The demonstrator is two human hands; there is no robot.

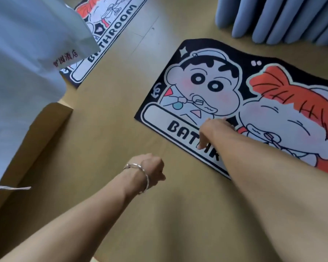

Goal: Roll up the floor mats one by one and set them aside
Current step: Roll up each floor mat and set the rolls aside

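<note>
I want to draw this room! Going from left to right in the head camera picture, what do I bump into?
White sheet → far bathroom mat → left hand → right hand → grey curtain. The near mat lies under the right hand, so it is left out.

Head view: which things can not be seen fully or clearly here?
- Near mat: right end cut off by the frame edge; right hand and forearm cover some letters.
- Far mat: white cloth hides one side; top cut off.
- Left hand: fingers curled out of sight, so grip unclear.
</note>
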